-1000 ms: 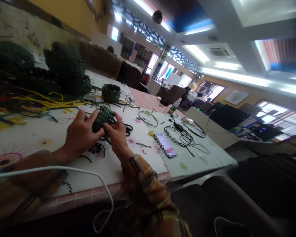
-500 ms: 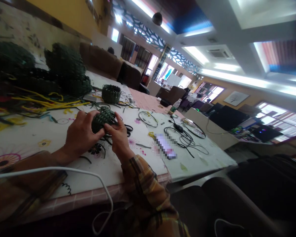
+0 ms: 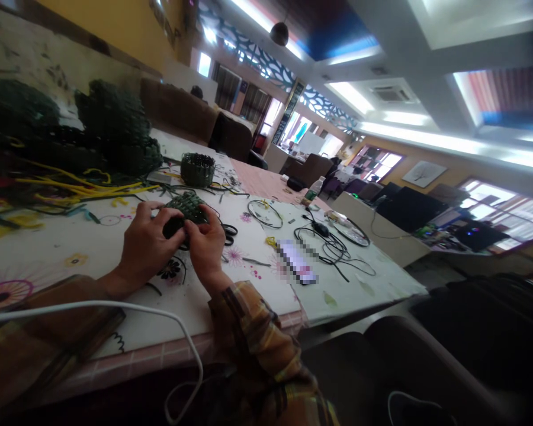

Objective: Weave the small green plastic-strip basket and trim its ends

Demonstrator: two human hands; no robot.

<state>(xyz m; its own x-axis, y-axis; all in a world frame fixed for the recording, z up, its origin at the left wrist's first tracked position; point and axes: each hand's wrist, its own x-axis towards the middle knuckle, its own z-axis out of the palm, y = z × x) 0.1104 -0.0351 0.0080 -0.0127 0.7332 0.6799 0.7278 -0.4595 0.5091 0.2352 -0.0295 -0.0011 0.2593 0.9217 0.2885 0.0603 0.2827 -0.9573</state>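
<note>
A small dark green woven basket [image 3: 187, 206] is held up over the table between both hands. My left hand [image 3: 148, 245] grips its near left side, thumb toward the rim. My right hand [image 3: 205, 241] pinches its right side, with thumb and fingers close to the left thumb; what lies under those fingertips is hidden. The basket is tilted, and its dark hollow shows between the hands. Just right of my right hand lie the black handles of scissors [image 3: 230, 234]. Behind stands another green woven basket [image 3: 198, 170], upright on the table.
Larger green woven pieces [image 3: 113, 118] and yellow strips [image 3: 89, 192] crowd the table's left. To the right lie a thin hoop [image 3: 265, 214], a phone [image 3: 296, 260], black cable [image 3: 326, 242] and a bottle [image 3: 314, 190]. A white cord [image 3: 177, 319] hangs across the near edge.
The held basket has tipped so more of its dark hollow shows. My right hand has shifted slightly left and turned, its fingers nearer the left thumb.
</note>
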